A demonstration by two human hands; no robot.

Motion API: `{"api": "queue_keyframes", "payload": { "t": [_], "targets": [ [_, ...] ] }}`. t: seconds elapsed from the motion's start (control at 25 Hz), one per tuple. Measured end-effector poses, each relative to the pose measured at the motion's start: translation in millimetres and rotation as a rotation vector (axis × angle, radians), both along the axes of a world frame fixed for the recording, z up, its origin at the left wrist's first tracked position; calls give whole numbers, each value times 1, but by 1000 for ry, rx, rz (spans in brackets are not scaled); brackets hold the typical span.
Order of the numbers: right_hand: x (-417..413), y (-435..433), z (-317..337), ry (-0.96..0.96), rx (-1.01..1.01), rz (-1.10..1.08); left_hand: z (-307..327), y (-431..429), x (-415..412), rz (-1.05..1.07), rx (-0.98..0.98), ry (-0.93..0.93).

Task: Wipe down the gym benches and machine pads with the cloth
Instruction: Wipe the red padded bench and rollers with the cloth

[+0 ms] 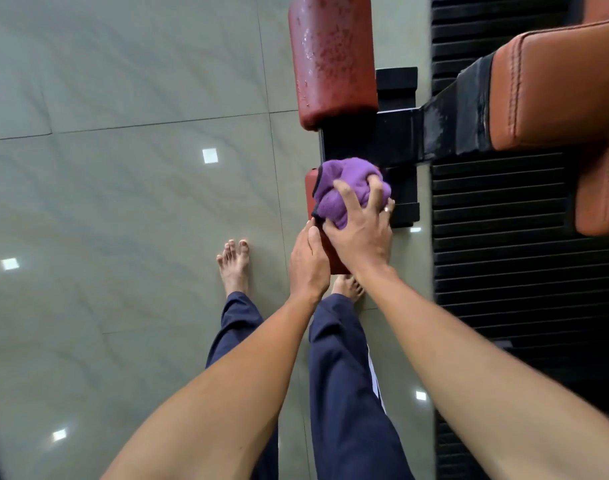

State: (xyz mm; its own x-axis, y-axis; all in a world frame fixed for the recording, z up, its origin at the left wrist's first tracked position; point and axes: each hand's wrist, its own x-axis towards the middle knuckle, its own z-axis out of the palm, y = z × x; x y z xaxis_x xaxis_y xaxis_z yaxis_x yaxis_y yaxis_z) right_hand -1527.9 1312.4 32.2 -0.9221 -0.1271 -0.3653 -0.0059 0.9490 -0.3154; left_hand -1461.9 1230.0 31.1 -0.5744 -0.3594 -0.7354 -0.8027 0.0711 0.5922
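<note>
Currently: we are wiping the near dark-red padded roller (310,192) of a black steel machine frame (400,133).
Cloth: the crumpled purple microfibre cloth (344,185) sits bunched on top of that roller, at mid-scene.
Right hand (360,230): fingers spread and pressed down into the cloth, clutching a wad of it.
Left hand (308,261): curled against the roller's left side, steadying it; we cannot tell how tightly it closes.
Progress: we judge the task mid-way; the far dark-red roller pad (334,57) is speckled with droplets and looks unwiped, and the tan stitched leather bench cushions (555,81) at far right are not being touched.
Surface: glossy grey-green floor tiles (123,168) reflecting ceiling lights; black ribbed rubber mat (504,254) to the right.
Stance: we stand barefoot in navy trousers (344,375).
</note>
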Motion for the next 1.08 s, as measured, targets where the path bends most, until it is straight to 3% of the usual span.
{"api": "queue_keyframes", "payload": {
  "t": [0.24,0.36,0.56,0.64,0.76,0.8,0.92,1.0,1.08],
  "targets": [
    [104,47,-1,-47,-21,4,-3,0,-1,20,-7,-27],
    [62,27,-6,24,-33,-38,-4,7,-2,40,-21,-30],
    [-33,14,-19,161,-33,129,-1,14,-3,47,-30,-29],
    [-43,21,-25,91,-91,-106,-1,13,-3,33,-28,-29],
    [-55,25,-29,-25,-245,-706,-1,10,-5,34,-27,-31],
    [-54,21,-25,-24,-220,-729,-2,10,-5,30,-34,-35],
    [-23,2,-13,63,0,-278,-3,12,-4,15,-55,-46],
    [-1,3,-13,76,43,5,-3,17,-3,-21,-85,-44],
    [-9,18,-22,14,-56,-15,-2,22,-4,-44,-110,-55]
  ]
}}
